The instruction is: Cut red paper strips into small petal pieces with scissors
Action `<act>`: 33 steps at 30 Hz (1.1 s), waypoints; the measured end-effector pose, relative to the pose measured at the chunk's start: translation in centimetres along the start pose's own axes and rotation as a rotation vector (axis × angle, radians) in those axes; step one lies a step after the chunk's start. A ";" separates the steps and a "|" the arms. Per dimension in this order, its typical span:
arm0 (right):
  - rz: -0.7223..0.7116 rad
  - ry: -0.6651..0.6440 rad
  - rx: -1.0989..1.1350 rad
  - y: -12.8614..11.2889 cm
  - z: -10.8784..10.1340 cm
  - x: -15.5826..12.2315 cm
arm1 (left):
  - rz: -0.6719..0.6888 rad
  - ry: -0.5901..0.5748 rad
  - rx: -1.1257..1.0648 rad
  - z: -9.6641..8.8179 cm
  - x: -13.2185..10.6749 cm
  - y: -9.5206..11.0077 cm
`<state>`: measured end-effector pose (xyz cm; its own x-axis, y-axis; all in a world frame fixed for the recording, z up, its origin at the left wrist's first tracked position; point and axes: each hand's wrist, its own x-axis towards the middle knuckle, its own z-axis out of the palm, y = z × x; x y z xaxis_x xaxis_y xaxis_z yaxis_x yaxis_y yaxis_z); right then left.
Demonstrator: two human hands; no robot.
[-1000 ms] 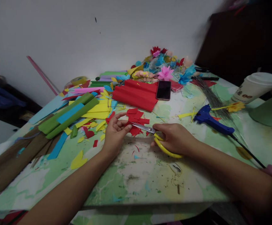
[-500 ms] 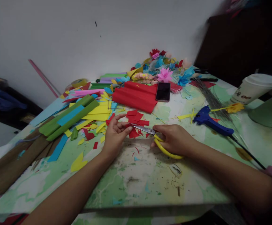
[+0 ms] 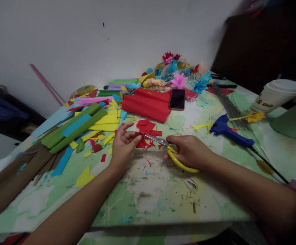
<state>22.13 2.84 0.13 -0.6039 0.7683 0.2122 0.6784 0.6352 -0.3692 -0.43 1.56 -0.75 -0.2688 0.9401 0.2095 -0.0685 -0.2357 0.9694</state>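
My right hand [image 3: 188,151] is closed round the yellow handles of a pair of scissors [image 3: 160,140], whose blades point left. Between thumb and fingers, my left hand [image 3: 124,144] pinches a small piece of red paper [image 3: 138,134]. The blade tips meet that piece's right side and look nearly closed. Just behind the blades lie cut red paper pieces [image 3: 146,126], with red scraps under and around them. A large sheet of red crepe paper [image 3: 146,104] spreads out farther back.
A blue glue gun [image 3: 231,132] with its cord lies right, near wires [image 3: 229,105] and a lidded paper cup [image 3: 278,97]. A phone [image 3: 177,99] rests by the red sheet. Paper flowers [image 3: 179,81] are piled behind. Green crepe rolls [image 3: 79,127] and brown strips [image 3: 22,170] cover the left.
My left hand has shifted slightly left, and the blade tips stay at the red piece. The right hand and scissors are almost unmoved.
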 end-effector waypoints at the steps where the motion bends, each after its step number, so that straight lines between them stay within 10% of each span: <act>1: 0.000 0.001 0.001 0.0 0.0 0.0 | -0.001 0.008 -0.003 0.0 0.0 -0.1; 33: -0.031 -0.020 -0.079 -0.2 0.0 -0.2 | 0.000 -0.064 -0.073 -0.3 -0.2 -0.2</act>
<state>22.11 2.59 0.14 -0.6326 0.7471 0.2042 0.6899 0.6634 -0.2897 -0.61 1.38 -1.06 -0.2068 0.9535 0.2191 -0.1388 -0.2503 0.9582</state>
